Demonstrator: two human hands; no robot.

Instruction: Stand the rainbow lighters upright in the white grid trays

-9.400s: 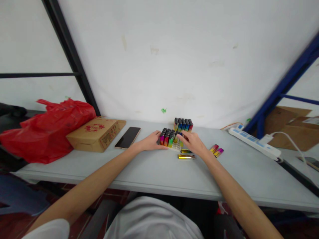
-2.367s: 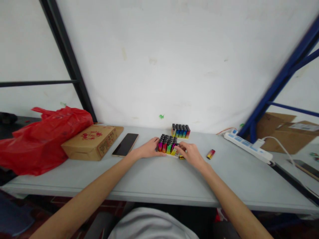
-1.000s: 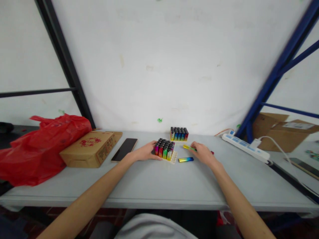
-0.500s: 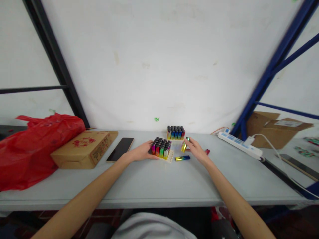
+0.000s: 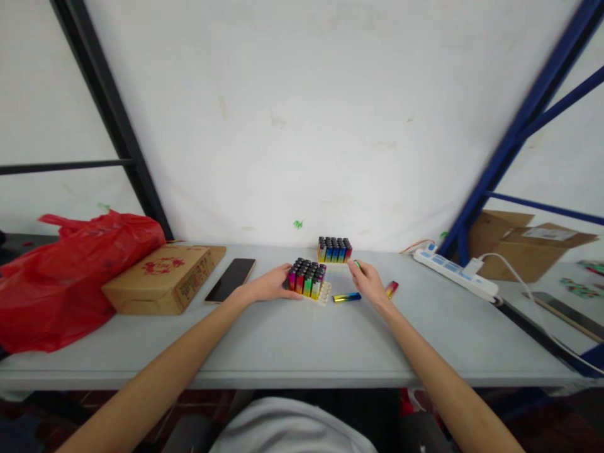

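Fingers and thumb of my left hand [image 5: 272, 284] grip the left side of a pale tray [image 5: 324, 296]. Several upright lighters [image 5: 306, 278] with black tops and colourful bodies stand in it, and bare slots show along its right side. My right hand [image 5: 370, 283] is closed round a lighter [image 5: 357, 265]; just a bit of it shows at the fingertips. Between the tray and that hand a yellow-and-blue lighter [image 5: 346, 297] lies flat. A red lighter [image 5: 391, 289] lies right of my right wrist. Behind, near the wall, stands another block of lighters [image 5: 334, 250].
A phone [image 5: 231, 280] lies left of my left hand. Further left are a cardboard box [image 5: 155, 283] and a red plastic bag [image 5: 80, 277]. A white power strip [image 5: 455, 274] with a plugged-in cable runs along the right, near an open carton [image 5: 519, 245].
My right hand has turned its lighter, which now mostly hides behind the fingers. More of the red lighter shows beside the wrist. My left hand stays on the tray.
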